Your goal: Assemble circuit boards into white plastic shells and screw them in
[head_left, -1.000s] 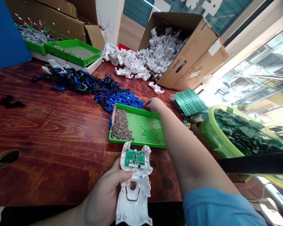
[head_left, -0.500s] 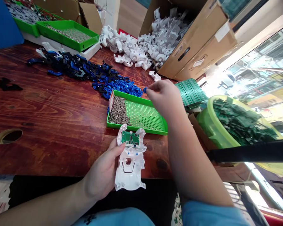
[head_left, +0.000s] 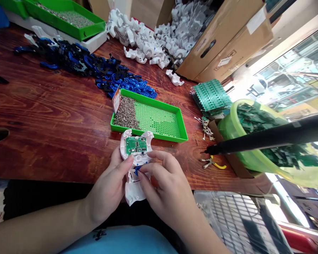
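My left hand (head_left: pixel 108 187) is closed round the left side of a white plastic housing (head_left: pixel 134 194), its thumb lying near a green circuit board (head_left: pixel 137 145) seated in the upper part. Between the thumb and fingers of my right hand (head_left: pixel 165 187) is a small blue plastic piece (head_left: pixel 136 170), held against the middle of the housing. My right fingers cover part of the housing's right side. Just beyond the housing lies a green tray (head_left: pixel 182 125) with small metal screws (head_left: pixel 125 114) heaped at its left end.
Blue plastic parts (head_left: pixel 137 84) and white shells (head_left: pixel 145 46) are piled behind the tray. To the right are stacked green board panels (head_left: pixel 212 95), yellow-handled pliers (head_left: pixel 218 165) and a yellow-green basin (head_left: pixel 228 123) of boards. A black rod (head_left: pixel 254 137) juts in from the right.
My right hand has come back from beyond the tray's far edge to the housing, bringing the blue piece against it. My left hand keeps its hold. The camera view has shifted.
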A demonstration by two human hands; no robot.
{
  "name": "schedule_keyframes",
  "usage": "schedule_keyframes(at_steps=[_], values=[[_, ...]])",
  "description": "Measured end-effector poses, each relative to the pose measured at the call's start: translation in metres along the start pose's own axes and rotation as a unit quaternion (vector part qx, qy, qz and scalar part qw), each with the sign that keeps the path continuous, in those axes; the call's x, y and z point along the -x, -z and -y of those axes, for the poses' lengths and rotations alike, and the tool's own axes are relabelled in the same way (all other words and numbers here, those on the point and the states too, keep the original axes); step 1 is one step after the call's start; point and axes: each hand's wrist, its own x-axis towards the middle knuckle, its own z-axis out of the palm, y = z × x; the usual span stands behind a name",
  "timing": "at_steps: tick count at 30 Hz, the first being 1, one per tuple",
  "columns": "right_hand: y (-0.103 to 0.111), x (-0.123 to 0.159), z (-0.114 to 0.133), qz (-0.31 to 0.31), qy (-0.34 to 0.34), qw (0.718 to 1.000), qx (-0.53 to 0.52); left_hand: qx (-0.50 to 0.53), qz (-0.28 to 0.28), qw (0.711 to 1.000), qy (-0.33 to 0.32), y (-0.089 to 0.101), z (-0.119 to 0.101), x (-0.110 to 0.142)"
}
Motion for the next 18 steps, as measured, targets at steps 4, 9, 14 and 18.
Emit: schedule_keyframes(at_steps=[4, 9, 14, 18], values=[[-0.007, 0.000, -0.005, -0.004, 0.031, 0.999, 0.029, -0.017, -0.001, 1.000, -0.008, -0.001, 0.001, 0.000], [-0.005, 0.004, -0.010, 0.001, 0.043, 0.999, 0.001, -0.042, 0.008, 0.999, -0.007, -0.009, -0.001, 0.003], [0.016, 0.029, -0.032, -0.141, 0.008, 0.989, -0.049, -0.164, -0.031, 0.986, -0.006, -0.010, -0.003, 0.007], [0.042, 0.054, -0.083, -0.434, -0.094, 0.893, 0.074, -0.281, -0.121, 0.952, -0.011, -0.014, 0.005, 0.004]])
